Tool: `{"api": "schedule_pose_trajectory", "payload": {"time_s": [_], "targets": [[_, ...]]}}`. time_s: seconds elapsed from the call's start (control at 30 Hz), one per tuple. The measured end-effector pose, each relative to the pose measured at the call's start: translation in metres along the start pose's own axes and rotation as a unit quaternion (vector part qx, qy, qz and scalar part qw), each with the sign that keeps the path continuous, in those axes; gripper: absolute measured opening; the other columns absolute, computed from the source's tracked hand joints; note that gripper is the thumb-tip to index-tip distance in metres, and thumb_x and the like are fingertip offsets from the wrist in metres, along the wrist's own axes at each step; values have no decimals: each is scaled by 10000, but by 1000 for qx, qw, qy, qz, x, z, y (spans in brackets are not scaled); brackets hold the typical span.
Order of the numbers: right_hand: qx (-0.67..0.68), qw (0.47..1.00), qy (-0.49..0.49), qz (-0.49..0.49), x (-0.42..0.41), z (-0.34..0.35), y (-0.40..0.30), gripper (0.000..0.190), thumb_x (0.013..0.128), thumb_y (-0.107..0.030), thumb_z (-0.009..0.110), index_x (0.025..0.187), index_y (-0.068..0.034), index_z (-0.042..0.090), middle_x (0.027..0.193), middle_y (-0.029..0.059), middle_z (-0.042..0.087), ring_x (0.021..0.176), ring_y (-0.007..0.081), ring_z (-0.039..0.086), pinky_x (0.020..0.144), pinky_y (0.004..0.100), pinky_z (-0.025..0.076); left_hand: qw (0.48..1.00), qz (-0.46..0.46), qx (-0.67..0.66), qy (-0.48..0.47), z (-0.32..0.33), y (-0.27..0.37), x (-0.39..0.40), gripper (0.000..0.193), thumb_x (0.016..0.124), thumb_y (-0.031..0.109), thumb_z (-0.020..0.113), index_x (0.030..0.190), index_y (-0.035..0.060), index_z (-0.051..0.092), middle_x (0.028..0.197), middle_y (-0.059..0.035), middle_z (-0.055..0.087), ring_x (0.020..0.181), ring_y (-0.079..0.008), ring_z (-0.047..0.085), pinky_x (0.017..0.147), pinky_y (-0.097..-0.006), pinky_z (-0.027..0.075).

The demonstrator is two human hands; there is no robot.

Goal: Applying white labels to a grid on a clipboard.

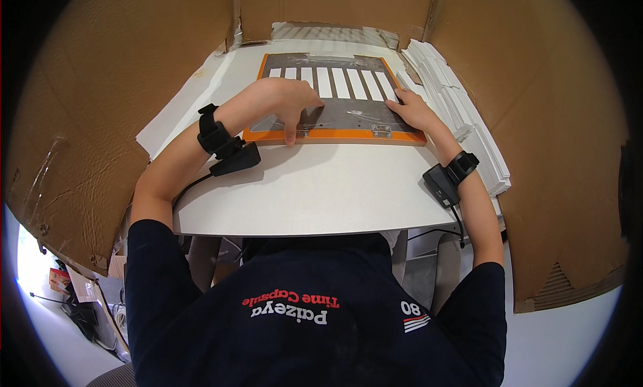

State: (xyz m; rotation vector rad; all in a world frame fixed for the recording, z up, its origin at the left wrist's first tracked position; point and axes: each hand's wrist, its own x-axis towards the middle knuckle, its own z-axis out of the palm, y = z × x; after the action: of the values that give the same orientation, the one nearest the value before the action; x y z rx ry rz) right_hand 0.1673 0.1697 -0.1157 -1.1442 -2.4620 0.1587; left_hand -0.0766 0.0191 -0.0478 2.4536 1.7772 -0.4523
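Observation:
An orange-edged frame (331,135) with a grey slotted panel (346,116) lies on the white table. Through its row of slots show white strips (340,83). My left hand (293,100) arches over the frame's left part, its fingertips near the panel and its thumb at the front edge by a small metal hinge (303,132). At the frame's right side, my right hand (413,109) rests with its fingers touching the orange edge and the panel. Clear tape covers parts of the panel. Neither hand plainly grips anything, and some left fingers are hidden behind the hand.
Stacked white folded sheets (457,115) line the table's right side. Cardboard walls (331,5) enclose the back and both sides. A white sheet (173,113) lies at the left. Both wrists wear black strapped devices, with cables reaching down to the table's front edge (311,234).

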Motion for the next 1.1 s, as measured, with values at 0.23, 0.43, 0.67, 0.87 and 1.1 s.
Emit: {"api": "schedule_pose_trajectory", "payload": {"time_s": [0.23, 0.43, 0.67, 0.87, 1.1], "targets": [[-18, 998, -43, 39, 1, -6, -6, 559, 871, -388, 526, 1185, 72, 490, 1147, 230, 521, 1049, 318, 522, 903, 349, 404, 1000, 13, 0, 12, 0, 0, -2, 922, 483, 238, 875, 1273, 16, 456, 1031, -216, 617, 938, -302, 605, 765, -316, 486], [-17, 998, -47, 39, 0, -7, -6, 550, 875, -383, 522, 1185, 71, 491, 1137, 228, 526, 1041, 314, 526, 894, 347, 409, 998, -51, 3, -23, -4, 5, -2, 889, 470, 246, 879, 1215, -42, 488, 1035, -214, 613, 952, -305, 598, 784, -333, 485], [-21, 998, -51, 40, 1, -7, -7, 551, 873, -381, 525, 1186, 71, 490, 1136, 232, 526, 1039, 322, 526, 894, 350, 409, 1000, -14, 0, -16, -1, 0, 0, 905, 484, 229, 874, 1251, -20, 462, 1041, -217, 614, 948, -312, 598, 793, -337, 484], [-17, 998, -51, 40, 0, -6, -7, 552, 873, -379, 528, 1189, 72, 487, 1137, 235, 524, 1046, 323, 523, 897, 351, 408, 1000, -12, 1, -12, -1, 2, 0, 940, 475, 218, 877, 1275, -10, 440, 1043, -216, 614, 945, -313, 599, 795, -333, 482], [0, 1000, 6, -1, 0, 4, 4, 426, 879, -344, 509, 956, 72, 554, 1001, 251, 539, 943, 344, 531, 834, 380, 423, 999, -46, 12, -24, -4, 6, -2, 875, 498, 254, 873, 1228, -28, 480, 1018, -193, 611, 949, -309, 589, 771, -335, 486]]}}
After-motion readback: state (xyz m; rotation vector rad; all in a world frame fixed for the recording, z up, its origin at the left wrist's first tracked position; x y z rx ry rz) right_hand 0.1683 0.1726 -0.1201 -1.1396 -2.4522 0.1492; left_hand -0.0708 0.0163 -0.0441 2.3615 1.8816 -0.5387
